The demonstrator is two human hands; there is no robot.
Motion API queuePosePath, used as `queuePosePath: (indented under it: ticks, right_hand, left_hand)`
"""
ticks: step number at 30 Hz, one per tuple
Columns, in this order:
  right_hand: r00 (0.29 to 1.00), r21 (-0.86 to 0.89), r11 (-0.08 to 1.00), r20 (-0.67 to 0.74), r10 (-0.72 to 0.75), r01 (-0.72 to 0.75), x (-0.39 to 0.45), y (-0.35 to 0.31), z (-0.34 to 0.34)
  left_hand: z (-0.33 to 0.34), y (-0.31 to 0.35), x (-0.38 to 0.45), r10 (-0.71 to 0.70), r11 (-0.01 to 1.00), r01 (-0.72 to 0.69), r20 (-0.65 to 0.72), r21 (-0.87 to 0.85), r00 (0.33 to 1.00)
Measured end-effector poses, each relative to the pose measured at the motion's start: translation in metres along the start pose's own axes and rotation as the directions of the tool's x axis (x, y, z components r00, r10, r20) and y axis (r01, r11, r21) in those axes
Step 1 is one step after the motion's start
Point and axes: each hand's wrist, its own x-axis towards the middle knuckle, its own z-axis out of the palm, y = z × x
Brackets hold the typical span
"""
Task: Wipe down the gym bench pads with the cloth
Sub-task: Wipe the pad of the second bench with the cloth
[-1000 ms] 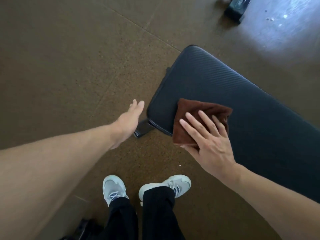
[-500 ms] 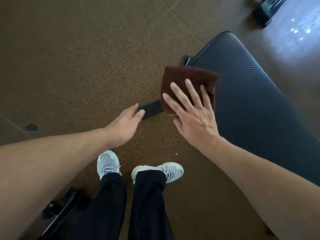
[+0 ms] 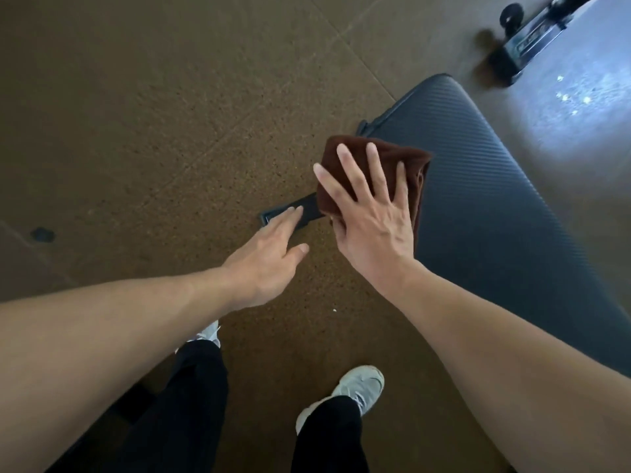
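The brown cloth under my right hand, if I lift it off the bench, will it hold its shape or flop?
The brown cloth will probably flop: it looks like soft, plush fabric, folded over and draping past the edge of the bench pad. It is likely light, since the flat right hand alone pins it. It may unfold when lifted.

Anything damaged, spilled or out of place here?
Nothing stands out. The bench pad looks intact, the brown cloth lies flat under the right hand, and the left hand is empty.
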Motion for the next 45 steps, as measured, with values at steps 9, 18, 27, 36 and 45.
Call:
queuePosePath:
  ticks: [9, 18, 27, 36, 45]
  right_hand:
    - [0.939, -0.078, 0.938, 0.096, -0.33, 0.338, -0.122, 0.065, 0.018]
    - [0.925, -0.103, 0.92, 0.094, -0.369, 0.378, -0.167, 0.107, 0.023]
    - [0.905, -0.253, 0.871, 0.05, -0.423, 0.421, -0.049, 0.048, 0.017]
    - [0.955, -0.142, 0.945, 0.089, -0.282, 0.293, -0.144, 0.088, 0.017]
    - [0.965, -0.274, 0.943, 0.231, -0.124, 0.187, -0.202, 0.097, 0.021]
  left_hand:
    - [0.072, 0.027, -0.011, -0.028, 0.988, 0.033, -0.038, 0.152, 0.999]
    - [0.17, 0.073, -0.029, -0.067, 0.991, 0.034, -0.265, -0.127, 0.962]
    - [0.162, 0.038, -0.054, -0.199, 0.951, 0.089, -0.364, -0.297, 0.91]
    - [0.18, 0.023, -0.081, -0.13, 0.976, 0.073, -0.285, -0.203, 0.95]
    - [0.181, 0.0, -0.095, -0.039, 0.978, -0.006, -0.213, -0.209, 0.976]
